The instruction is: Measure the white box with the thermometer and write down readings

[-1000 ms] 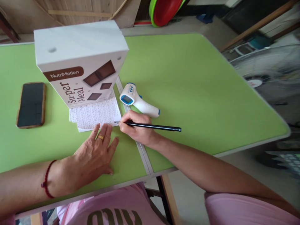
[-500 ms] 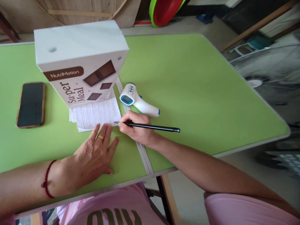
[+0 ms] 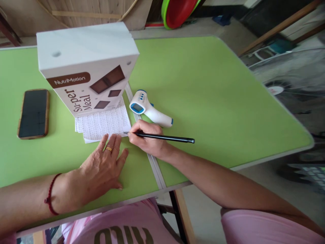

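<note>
My right hand (image 3: 147, 137) is closed around a black pen (image 3: 167, 137), its tip at the lower right edge of the paper sheets (image 3: 105, 126). Rows of small handwriting cover the top sheet. Spread flat, my left hand (image 3: 103, 164) rests with its fingertips on the paper's near edge and its palm on the green table (image 3: 215, 101). A white box (image 3: 86, 67) with brown print stands upright over the far part of the sheets and hides it. Just beyond my right hand lies a white and blue infrared thermometer (image 3: 151, 110).
A phone (image 3: 34, 114) in a brown case lies at the left. A metal seam (image 3: 155, 169) crosses the table. Past the right table edge stands a fan (image 3: 286, 81). Red and green basins (image 3: 179, 13) sit behind the table.
</note>
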A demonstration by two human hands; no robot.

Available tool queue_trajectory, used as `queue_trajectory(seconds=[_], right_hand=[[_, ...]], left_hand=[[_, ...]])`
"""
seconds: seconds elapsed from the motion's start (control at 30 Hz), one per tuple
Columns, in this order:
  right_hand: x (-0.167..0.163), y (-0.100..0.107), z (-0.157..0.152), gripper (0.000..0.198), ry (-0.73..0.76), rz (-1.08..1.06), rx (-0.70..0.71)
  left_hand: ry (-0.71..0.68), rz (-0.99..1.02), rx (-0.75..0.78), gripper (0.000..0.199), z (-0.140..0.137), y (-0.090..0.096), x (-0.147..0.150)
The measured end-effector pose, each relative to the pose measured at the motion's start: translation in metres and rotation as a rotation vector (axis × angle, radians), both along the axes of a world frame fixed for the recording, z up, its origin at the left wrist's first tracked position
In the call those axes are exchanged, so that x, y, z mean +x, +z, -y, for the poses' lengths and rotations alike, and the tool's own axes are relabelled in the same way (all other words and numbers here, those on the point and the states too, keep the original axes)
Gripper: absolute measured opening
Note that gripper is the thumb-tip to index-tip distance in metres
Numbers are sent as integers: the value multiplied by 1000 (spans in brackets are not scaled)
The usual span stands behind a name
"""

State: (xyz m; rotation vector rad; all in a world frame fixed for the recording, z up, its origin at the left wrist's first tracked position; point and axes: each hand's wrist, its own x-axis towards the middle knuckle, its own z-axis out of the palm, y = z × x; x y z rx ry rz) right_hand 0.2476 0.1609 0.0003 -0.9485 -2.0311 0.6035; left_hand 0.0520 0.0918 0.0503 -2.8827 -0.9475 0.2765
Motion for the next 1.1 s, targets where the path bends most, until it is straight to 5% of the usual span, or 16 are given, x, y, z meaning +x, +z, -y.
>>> queue_trajectory(seconds=[0.33, 0.57, 0.73, 0.83, 0.93, 1.1], right_hand=[[0, 5, 1, 12, -51, -83, 25], [2, -1, -8, 14, -49, -25, 201], [8, -12, -17, 31, -37, 140, 322], [8, -14, -18, 33, -17, 210, 352], [6, -13, -17, 32, 11, 232, 331], [6, -7, -17, 25, -74, 216, 404]], left_hand=[[-7, -18, 21, 93, 1, 3, 0], [-10, 52, 59, 94, -1, -6, -2], [-4, 18, 19, 62, -9, 12, -12], [122, -108, -111, 39, -23, 36, -26], [324, -294, -162, 39, -48, 54, -48], [667, -148, -96, 51, -95, 58, -99]])
